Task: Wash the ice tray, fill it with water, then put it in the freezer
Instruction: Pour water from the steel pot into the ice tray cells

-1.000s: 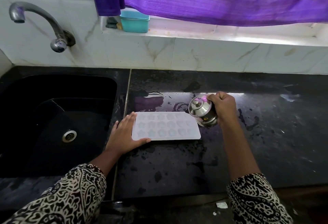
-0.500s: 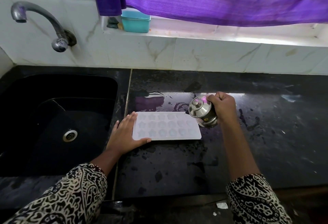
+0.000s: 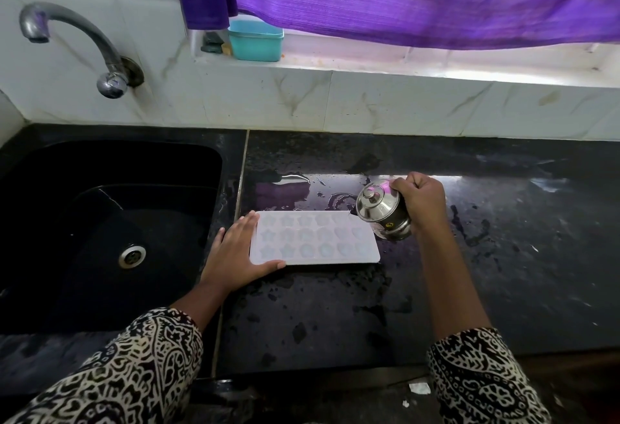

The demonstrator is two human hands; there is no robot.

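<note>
Left hand (image 3: 235, 257) flat, steadying the ice tray (image 3: 315, 239); right hand (image 3: 421, 200) grips a tilted steel pot (image 3: 382, 210).

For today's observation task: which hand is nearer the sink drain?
Left. The left hand rests between sink drain and ice tray; the right hand holds a steel pot beyond the tray.
</note>
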